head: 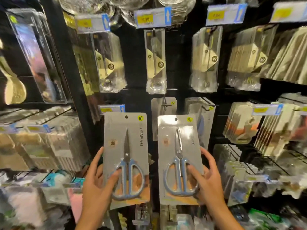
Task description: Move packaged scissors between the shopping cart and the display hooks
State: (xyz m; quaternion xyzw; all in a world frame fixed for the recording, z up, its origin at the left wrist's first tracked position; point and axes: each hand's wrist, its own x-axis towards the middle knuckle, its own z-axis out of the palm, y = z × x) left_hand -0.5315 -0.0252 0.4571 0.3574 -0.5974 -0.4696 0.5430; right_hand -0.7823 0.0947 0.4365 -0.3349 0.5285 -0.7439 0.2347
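Two hands are holding one scissors package each, upright, in front of the display hooks (166, 105). Left hand (98, 185) is gripping the left package (126, 156) at its lower left edge, thumb pressing the front, fingers (99, 155) curling behind. Right hand (207, 181) is gripping the right package (179, 156) likewise at its lower right. Each grey card is carrying blue-handled scissors under clear plastic, blades pointing upward, with a hang hole at top.
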